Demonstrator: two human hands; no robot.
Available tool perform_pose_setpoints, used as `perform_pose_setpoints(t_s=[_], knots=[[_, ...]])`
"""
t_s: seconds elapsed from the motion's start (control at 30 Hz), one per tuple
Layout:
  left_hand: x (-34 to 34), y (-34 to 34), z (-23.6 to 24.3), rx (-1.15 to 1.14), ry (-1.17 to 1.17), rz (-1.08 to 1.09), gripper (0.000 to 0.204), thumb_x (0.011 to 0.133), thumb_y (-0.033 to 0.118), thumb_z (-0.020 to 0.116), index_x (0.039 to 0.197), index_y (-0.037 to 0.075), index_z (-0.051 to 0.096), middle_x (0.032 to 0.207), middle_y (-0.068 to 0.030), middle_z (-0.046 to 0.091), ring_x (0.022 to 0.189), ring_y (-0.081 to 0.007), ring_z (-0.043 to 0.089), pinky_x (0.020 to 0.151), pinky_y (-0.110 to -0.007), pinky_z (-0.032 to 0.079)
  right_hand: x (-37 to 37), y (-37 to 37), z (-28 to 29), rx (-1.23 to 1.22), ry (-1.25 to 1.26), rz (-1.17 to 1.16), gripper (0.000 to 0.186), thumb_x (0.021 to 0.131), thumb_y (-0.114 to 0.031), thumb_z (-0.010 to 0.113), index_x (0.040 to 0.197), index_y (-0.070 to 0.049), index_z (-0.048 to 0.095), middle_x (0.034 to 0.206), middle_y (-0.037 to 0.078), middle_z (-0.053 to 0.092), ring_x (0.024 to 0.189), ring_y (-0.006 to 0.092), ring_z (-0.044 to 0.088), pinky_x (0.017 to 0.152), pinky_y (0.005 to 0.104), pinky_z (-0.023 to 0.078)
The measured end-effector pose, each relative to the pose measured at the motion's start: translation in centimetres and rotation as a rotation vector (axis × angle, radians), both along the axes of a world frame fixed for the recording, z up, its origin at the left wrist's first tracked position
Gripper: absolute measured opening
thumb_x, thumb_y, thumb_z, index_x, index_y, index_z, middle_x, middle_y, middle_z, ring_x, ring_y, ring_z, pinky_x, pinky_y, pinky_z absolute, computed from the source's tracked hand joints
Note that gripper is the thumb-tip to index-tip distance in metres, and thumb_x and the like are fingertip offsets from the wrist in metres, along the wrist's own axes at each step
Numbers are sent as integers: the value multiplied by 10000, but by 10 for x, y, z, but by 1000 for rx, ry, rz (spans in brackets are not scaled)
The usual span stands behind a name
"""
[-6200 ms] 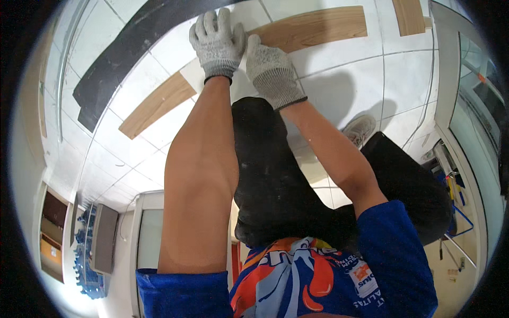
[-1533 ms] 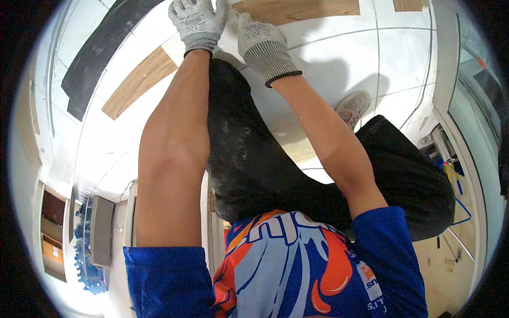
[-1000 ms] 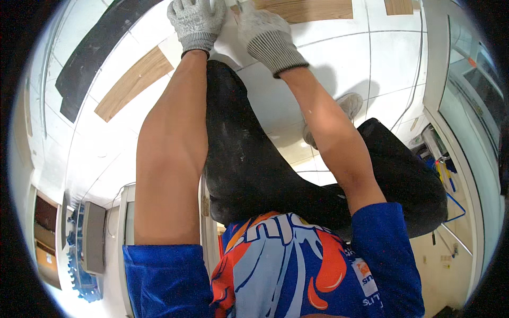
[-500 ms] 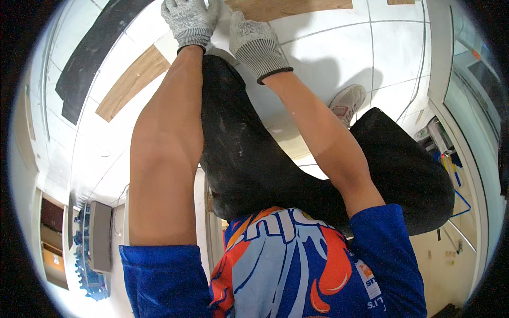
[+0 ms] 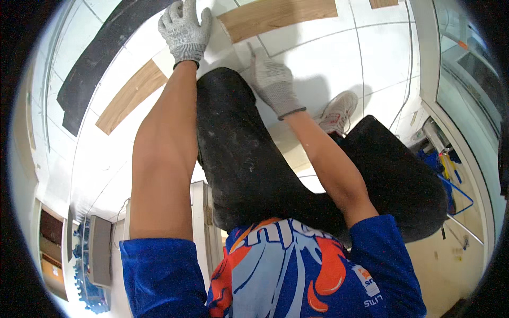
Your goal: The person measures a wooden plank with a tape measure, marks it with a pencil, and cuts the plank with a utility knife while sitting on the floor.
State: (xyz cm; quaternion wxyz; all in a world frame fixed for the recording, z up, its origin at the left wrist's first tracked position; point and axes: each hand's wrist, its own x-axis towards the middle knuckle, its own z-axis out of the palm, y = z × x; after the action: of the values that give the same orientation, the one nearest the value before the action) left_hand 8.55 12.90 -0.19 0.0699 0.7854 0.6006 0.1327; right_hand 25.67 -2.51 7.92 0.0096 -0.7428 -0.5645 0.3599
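My left hand (image 5: 185,33), in a grey knit glove, lies with spread fingers on the white tiled floor (image 5: 323,58), between a dark strip (image 5: 87,74) and a wood-look plank (image 5: 275,18). My right hand (image 5: 273,85), gloved alike and blurred, is closed below that plank, just right of my black-trousered knee (image 5: 225,100). A thin grey tip shows at its fingers; I cannot make out what it is. A shorter wood-look plank (image 5: 130,95) lies to the left, and another piece (image 5: 382,2) is at the top right.
My shoe (image 5: 339,108) is on the tiles at right. A glass door frame (image 5: 427,79) and a cable border the right side, with tools (image 5: 448,164) beyond it. At lower left stand a grey box (image 5: 101,249) with blue plastic items and an open cabinet (image 5: 50,244).
My right hand has pulled back from the plank's edge toward my body and blurs with motion. My left hand stays spread at the top, shifted slightly left in the picture.
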Motion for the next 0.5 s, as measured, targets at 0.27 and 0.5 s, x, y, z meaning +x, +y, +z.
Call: perform_pose_setpoints(t_s=[0.27, 0.5], knots=[[2, 2, 0, 57, -61, -39, 513, 959, 440, 646, 1379, 145, 626, 1379, -192, 578, 1334, -400, 499, 1162, -582, 312, 44, 51, -31, -153, 205, -152, 480, 1006, -549, 599, 1090, -78, 624, 1023, 196, 729, 1013, 371, 720, 915, 500, 542], [5, -4, 6, -18, -34, 2, 493, 969, 378, 652, 1367, 87, 625, 1408, -221, 558, 1354, -428, 471, 1171, -583, 311, 21, 51, -36, -147, 374, 4, 543, 893, -587, 680, 1043, -65, 695, 1067, 205, 729, 1053, 354, 703, 958, 485, 533]])
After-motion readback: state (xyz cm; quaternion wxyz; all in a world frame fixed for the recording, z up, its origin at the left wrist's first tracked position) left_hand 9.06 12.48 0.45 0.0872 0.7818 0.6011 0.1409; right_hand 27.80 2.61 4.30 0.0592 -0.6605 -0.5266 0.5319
